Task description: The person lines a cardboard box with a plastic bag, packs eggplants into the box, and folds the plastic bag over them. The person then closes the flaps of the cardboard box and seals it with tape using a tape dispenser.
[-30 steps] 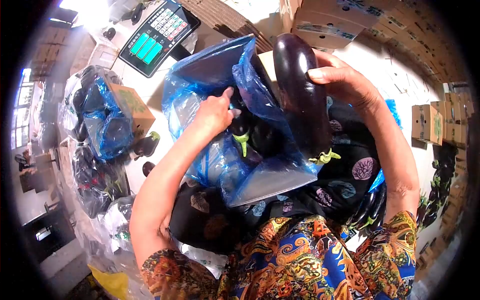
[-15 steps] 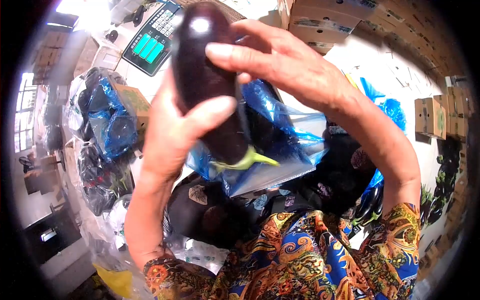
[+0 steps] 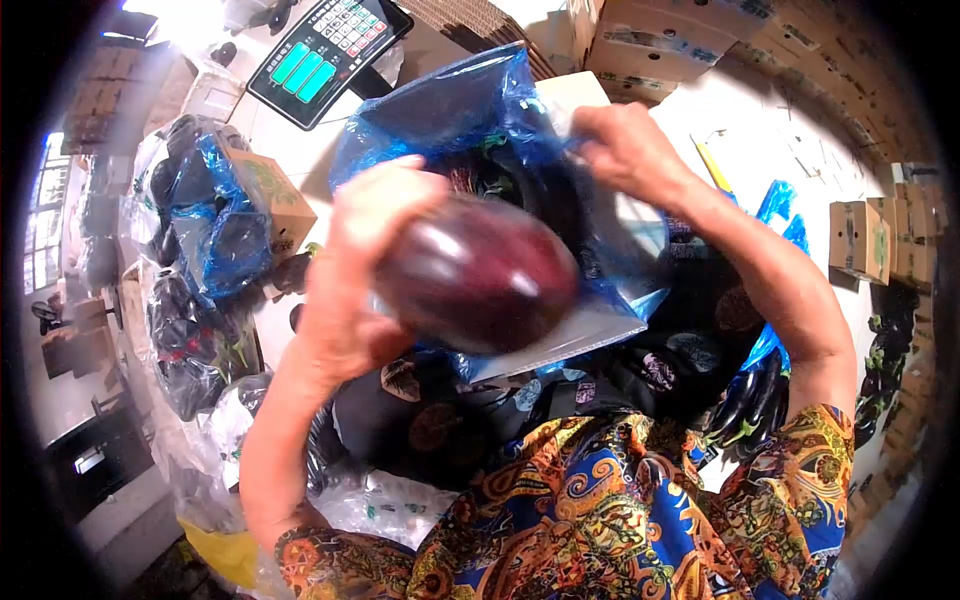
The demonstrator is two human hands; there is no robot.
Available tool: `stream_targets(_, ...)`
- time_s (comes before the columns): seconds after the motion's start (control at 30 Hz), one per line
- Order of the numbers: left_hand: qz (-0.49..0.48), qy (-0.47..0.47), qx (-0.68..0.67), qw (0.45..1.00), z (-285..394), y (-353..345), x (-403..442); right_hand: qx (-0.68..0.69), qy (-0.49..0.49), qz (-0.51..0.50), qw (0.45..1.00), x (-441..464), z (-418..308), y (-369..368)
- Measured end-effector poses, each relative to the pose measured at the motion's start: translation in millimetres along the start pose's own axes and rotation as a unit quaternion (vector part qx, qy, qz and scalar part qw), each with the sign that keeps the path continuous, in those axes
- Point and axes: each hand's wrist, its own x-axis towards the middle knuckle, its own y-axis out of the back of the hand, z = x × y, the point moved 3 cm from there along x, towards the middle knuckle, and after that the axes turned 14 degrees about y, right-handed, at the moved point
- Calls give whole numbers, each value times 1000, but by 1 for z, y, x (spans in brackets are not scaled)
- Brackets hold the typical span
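Observation:
A large, glossy dark purple eggplant (image 3: 485, 275), slightly blurred, is gripped by my left hand (image 3: 370, 225). It lies sideways above a box lined with blue plastic (image 3: 450, 95). More dark eggplants (image 3: 535, 185) with green stem ends show inside the liner. At the box's far right edge, my right hand (image 3: 630, 155) has its fingers curled closed on the plastic liner. The near flap (image 3: 590, 335) of the box, under the plastic, rests by my lap.
A scale display (image 3: 325, 60) with lit green panels stands behind the box. At left, another carton (image 3: 270, 195) has a blue liner. Bagged eggplants (image 3: 195, 345) lie below it. Loose eggplants (image 3: 750, 405) lie at right, near a yellow-handled tool (image 3: 715, 165). Stacked cartons (image 3: 670, 45) line the back.
The eggplant has swung from upright to sideways and come down over the box, now in my left hand alone. My right hand has left it and moved right to the liner's edge.

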Motion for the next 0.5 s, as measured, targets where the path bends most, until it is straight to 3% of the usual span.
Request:
stream_targets(0.03,-53,-60,-6,997,4,-9,7,38,-16,29,999,-3,11,8)
stream_targets(0.07,-32,-74,-2,997,-2,-24,5,25,-21,29,999,-7,20,15)
stream_targets(0.1,-90,-80,47,992,-4,-30,8,14,-28,27,999,-12,26,19)
stream_targets(0.2,-178,-84,113,974,-29,-60,8,-154,2,103,983,-27,27,23)
stream_targets(0.33,-230,-189,280,912,-74,-108,-8,-101,-36,71,992,-22,18,27)
stream_targets(0.4,-237,-157,274,919,-74,-112,-7,-106,-54,45,992,-24,16,25)
stream_targets(0.5,-271,-109,256,921,-59,-104,-8,-130,45,160,977,-27,9,27)
